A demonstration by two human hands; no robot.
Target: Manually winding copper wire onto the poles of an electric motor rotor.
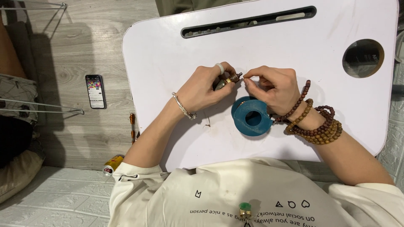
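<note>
Head view shows my left hand (205,86) pinched around a small brass-tipped metal part (229,80), while my right hand (271,88) closes finger and thumb on something fine at its tip, too thin to identify. I judge the joining unfinished; the blue spool (251,117) lies on the white lap desk (168,50), touching my right hand.

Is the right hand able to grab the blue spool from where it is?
Probably yes. The right hand sits just above the blue spool, almost touching it, with nothing between them. But its fingertips are pinched near the small metal piece in the left hand, so it would have to let go first.
</note>
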